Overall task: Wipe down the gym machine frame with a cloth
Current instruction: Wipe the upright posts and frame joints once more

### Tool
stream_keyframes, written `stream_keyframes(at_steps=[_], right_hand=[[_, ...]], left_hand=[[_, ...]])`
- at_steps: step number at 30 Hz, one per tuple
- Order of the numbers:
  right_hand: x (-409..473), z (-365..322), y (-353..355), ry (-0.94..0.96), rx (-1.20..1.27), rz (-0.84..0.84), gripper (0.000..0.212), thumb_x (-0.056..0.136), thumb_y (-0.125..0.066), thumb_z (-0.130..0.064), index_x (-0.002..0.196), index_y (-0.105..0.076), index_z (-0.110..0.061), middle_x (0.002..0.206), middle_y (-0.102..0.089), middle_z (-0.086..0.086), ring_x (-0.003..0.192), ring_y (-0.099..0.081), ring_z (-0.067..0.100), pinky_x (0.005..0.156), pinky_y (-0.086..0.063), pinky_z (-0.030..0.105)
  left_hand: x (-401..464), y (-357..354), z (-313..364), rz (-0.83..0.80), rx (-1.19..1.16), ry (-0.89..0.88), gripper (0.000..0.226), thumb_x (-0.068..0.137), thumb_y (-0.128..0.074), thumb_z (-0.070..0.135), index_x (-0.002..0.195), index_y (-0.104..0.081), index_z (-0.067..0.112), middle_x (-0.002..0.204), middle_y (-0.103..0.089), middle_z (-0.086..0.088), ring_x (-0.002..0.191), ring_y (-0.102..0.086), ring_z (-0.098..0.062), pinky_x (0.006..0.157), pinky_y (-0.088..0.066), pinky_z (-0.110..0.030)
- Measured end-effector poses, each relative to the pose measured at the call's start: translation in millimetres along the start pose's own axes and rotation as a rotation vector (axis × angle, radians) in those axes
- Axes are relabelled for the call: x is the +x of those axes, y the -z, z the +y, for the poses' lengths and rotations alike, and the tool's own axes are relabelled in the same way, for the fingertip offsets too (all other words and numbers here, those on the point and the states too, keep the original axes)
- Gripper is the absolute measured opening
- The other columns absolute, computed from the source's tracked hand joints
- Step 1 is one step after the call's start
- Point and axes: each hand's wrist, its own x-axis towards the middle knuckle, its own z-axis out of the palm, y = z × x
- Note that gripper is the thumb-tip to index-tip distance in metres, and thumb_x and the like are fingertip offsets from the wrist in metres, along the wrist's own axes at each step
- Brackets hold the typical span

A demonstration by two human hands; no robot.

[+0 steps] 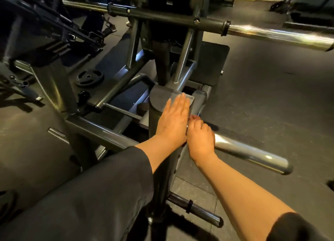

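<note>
A dark grey cloth [159,98] lies draped over the top of an upright post of the gym machine frame [101,130] at the centre of the view. My left hand [173,121] lies flat on it, fingers straight and together, pressing down. My right hand [200,135] sits just to its right, touching the left thumb side. Its fingers are curled at the post's right edge and seem to pinch the cloth's edge there. The part of the cloth under both hands is hidden.
A chrome bar [271,35] crosses above the post from left to right. Two short weight pegs [253,154] [198,211] stick out to the right lower down. A black weight plate [89,77] lies on the floor at left, beside more dark frame tubes. A black mat [211,63] lies beyond.
</note>
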Motion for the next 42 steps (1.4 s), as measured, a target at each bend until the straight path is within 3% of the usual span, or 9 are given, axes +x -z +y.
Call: stream_keyframes(at_steps=[4, 10, 15, 17, 20, 26, 29, 35, 42], right_hand=[[-2, -3, -2, -0.011, -0.142, 0.046, 0.055, 0.09, -0.06, -0.021, 0.134, -0.039, 0.004, 0.126, -0.054, 0.021, 0.113, -0.058, 0.033, 0.096, -0.049, 0.04], [30, 19, 18, 0.025, 0.256, -0.252, 0.056, 0.089, -0.066, -0.026, 0.135, -0.04, -0.008, 0.129, -0.047, 0.013, 0.117, -0.052, 0.034, 0.091, -0.049, 0.045], [-28, -1, -18, 0.028, 0.373, 0.351, 0.066, 0.072, -0.077, 0.0, 0.133, -0.053, 0.002, 0.134, -0.056, 0.021, 0.125, -0.053, 0.037, 0.106, -0.044, 0.047], [-54, -6, -24, 0.065, 0.546, 0.427, 0.061, 0.067, -0.08, 0.004, 0.125, -0.062, -0.002, 0.127, -0.063, 0.016, 0.122, -0.057, 0.033, 0.1, -0.048, 0.044], [-92, -15, -39, -0.166, 0.938, 0.161, 0.042, 0.081, -0.064, 0.001, 0.116, -0.064, -0.022, 0.114, -0.068, -0.005, 0.105, -0.062, 0.014, 0.085, -0.051, 0.031], [-96, -22, -114, -0.8, 1.302, -0.359, 0.031, 0.082, -0.07, -0.023, 0.109, -0.06, -0.012, 0.096, -0.065, 0.005, 0.097, -0.063, 0.026, 0.084, -0.049, 0.036], [-94, -27, -161, -0.739, 1.221, -0.594, 0.041, 0.06, -0.075, -0.038, 0.094, -0.062, -0.018, 0.093, -0.067, 0.011, 0.09, -0.065, 0.03, 0.085, -0.054, 0.046], [-78, -15, -228, -0.615, 1.182, -0.849, 0.02, 0.083, -0.059, 0.006, 0.101, -0.062, 0.0, 0.09, -0.064, 0.018, 0.074, -0.06, 0.028, 0.063, -0.049, 0.033], [-64, -22, -321, -0.516, 1.269, -0.84, 0.022, 0.089, -0.055, 0.003, 0.11, -0.062, 0.001, 0.079, -0.062, 0.017, 0.06, -0.056, 0.025, 0.044, -0.044, 0.023]], left_hand=[[2, -5, -3, 0.023, 0.004, -0.014, 0.087, 0.095, -0.05, 0.034, 0.153, 0.008, 0.004, 0.161, 0.012, -0.015, 0.149, 0.012, -0.025, 0.12, 0.009, -0.04], [5, -17, -2, -0.001, 0.115, -0.023, 0.111, 0.084, -0.066, 0.041, 0.151, 0.014, 0.003, 0.16, 0.015, -0.017, 0.148, 0.014, -0.028, 0.118, 0.012, -0.043], [-1, -19, -4, 0.149, -0.197, -0.08, 0.08, 0.094, -0.05, 0.026, 0.154, -0.001, 0.006, 0.162, 0.005, -0.012, 0.149, 0.009, -0.019, 0.12, 0.012, -0.04], [-28, -35, -4, 0.265, -0.451, -0.079, 0.075, 0.091, -0.052, 0.011, 0.154, -0.012, 0.008, 0.162, -0.004, -0.008, 0.15, 0.005, -0.013, 0.121, 0.008, -0.036], [-92, -81, -2, 0.307, -0.698, 0.272, 0.08, 0.087, -0.056, -0.001, 0.154, -0.016, 0.014, 0.162, -0.008, 0.0, 0.149, 0.0, -0.009, 0.123, -0.007, -0.038], [-172, -157, 1, -0.244, -0.896, 0.771, 0.071, 0.094, -0.057, 0.008, 0.153, -0.02, 0.016, 0.16, -0.019, -0.001, 0.147, -0.018, -0.016, 0.119, -0.018, -0.029], [-185, -181, 0, -0.402, -0.897, 0.907, 0.058, 0.093, -0.058, 0.013, 0.147, -0.035, 0.015, 0.149, -0.041, -0.003, 0.134, -0.042, -0.022, 0.108, -0.036, -0.03], [-181, -244, 23, -0.417, -1.018, 1.284, 0.048, 0.093, -0.055, 0.01, 0.14, -0.045, 0.013, 0.131, -0.056, -0.015, 0.119, -0.054, -0.03, 0.097, -0.041, -0.032], [-190, -344, 73, -0.33, -1.224, 1.565, 0.048, 0.095, -0.057, 0.014, 0.142, -0.047, 0.017, 0.136, -0.056, -0.007, 0.124, -0.052, -0.025, 0.098, -0.04, -0.028]])
